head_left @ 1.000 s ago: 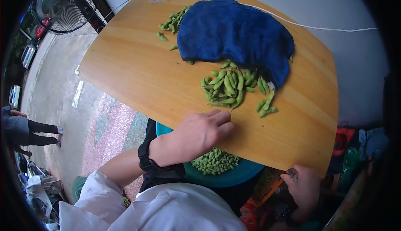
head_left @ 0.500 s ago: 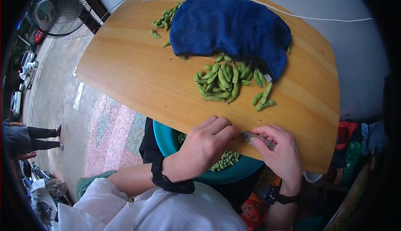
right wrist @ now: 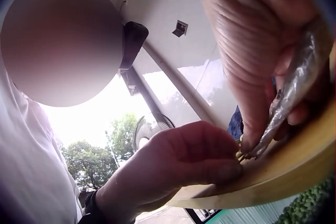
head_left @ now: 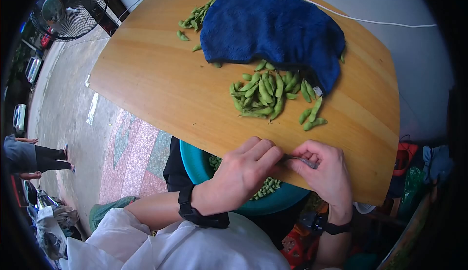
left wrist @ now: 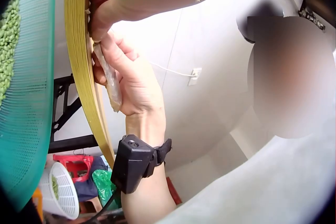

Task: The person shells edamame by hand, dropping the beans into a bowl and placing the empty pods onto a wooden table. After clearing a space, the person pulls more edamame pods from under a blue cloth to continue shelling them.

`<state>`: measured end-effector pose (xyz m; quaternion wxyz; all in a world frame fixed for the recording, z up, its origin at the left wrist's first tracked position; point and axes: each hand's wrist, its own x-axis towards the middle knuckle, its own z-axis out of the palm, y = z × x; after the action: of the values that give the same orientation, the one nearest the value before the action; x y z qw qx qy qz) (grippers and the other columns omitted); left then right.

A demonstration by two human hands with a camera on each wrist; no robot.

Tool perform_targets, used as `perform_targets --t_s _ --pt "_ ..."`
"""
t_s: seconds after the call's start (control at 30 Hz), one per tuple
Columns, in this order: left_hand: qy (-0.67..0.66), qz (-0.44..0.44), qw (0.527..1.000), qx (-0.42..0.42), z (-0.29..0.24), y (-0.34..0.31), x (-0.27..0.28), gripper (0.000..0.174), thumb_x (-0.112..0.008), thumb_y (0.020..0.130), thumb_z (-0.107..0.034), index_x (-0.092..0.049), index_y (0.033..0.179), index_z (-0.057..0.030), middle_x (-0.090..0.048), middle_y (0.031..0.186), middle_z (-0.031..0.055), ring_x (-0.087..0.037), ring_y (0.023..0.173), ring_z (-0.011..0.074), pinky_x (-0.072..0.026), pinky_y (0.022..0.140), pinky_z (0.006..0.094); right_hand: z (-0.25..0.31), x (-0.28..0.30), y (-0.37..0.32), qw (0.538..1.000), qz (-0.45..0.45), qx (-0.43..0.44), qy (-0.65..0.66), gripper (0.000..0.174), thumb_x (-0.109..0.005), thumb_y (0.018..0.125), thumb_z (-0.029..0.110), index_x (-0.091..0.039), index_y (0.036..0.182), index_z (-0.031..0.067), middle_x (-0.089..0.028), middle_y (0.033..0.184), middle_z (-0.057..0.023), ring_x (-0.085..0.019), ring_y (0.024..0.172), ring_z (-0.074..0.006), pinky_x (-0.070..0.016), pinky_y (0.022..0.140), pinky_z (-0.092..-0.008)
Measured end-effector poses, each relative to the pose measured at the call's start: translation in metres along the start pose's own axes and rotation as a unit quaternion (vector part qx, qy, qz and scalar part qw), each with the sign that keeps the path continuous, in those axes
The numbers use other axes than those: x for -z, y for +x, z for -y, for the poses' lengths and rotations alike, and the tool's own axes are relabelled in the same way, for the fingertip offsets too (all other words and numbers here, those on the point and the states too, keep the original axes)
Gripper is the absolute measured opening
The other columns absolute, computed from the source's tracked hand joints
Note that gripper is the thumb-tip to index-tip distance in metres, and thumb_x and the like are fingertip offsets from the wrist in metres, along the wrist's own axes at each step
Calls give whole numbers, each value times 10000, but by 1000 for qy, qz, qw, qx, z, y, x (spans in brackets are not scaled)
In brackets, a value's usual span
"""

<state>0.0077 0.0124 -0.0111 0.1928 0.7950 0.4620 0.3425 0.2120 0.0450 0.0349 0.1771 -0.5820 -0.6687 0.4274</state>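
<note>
At the table's front edge my two hands meet over a narrow, crinkled piece of clear plastic (head_left: 304, 161). Its long body lies in my right hand (head_left: 325, 172), which grips it between thumb and fingers. My left hand (head_left: 248, 170) has its fingers curled and pinches at the other end, where a small yellowish bit (right wrist: 241, 154) shows in the right wrist view. What the plastic wraps, I cannot tell. Behind my hands lies a heap of green soybean pods (head_left: 261, 94). Under the table edge, shelled green beans (head_left: 267, 188) fill part of a teal basin (head_left: 192, 160).
A blue cloth (head_left: 273, 26) covers the table's far side, with more pods (head_left: 197, 15) at its left. A white cable (head_left: 375, 23) runs along the back. To the left a fan (head_left: 63, 9) stands and a person (head_left: 36, 155) is outside. A white basket (left wrist: 63, 192) sits below the table.
My right hand has risen from below the table's right corner, bringing the plastic to my left hand. My left hand has shifted slightly right; both now meet at the edge.
</note>
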Motion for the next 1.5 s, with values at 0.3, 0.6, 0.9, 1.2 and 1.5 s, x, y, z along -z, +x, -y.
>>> perform_targets --t_s 0.3,0.6,0.9,1.2,1.5 --pt "-3 38 999 -32 3 0 3 339 -783 762 -24 -637 1067 -40 -597 1011 102 -627 911 292 -547 739 382 16 3 7 995 8 9 -102 166 -807 850 110 -682 886 7 -726 784 -171 -720 710 -328 -538 653 -411" --pt "-49 30 990 -132 18 -4 11 255 -777 799 -31 -610 992 -37 -582 960 91 -628 837 297 -547 700 399 13 0 1 996 1 2 -93 199 -814 852 134 -667 891 7 -727 776 -163 -718 701 -334 -542 657 -410" --pt "-16 52 998 -13 -2 -1 11 245 -774 789 -44 -599 962 -35 -564 920 115 -633 830 313 -547 687 421 5 -9 -8 998 -26 -14 -58 253 -829 806 163 -650 874 -2 -676 765 -141 -670 654 -266 -526 631 -380" --pt "-8 51 999 9 -7 -2 6 287 -769 769 -61 -584 985 -31 -553 951 130 -628 859 330 -549 698 434 9 -11 -23 998 -39 -34 -34 257 -822 812 196 -692 916 1 -678 883 -158 -671 767 -307 -523 699 -407" --pt "58 46 997 -2 -12 -11 -2 287 -743 785 -70 -590 1022 -17 -537 989 139 -632 891 321 -582 701 411 10 -42 -17 993 -102 42 -52 235 -795 797 169 -668 863 -18 -639 842 -179 -647 798 -402 -508 701 -474"
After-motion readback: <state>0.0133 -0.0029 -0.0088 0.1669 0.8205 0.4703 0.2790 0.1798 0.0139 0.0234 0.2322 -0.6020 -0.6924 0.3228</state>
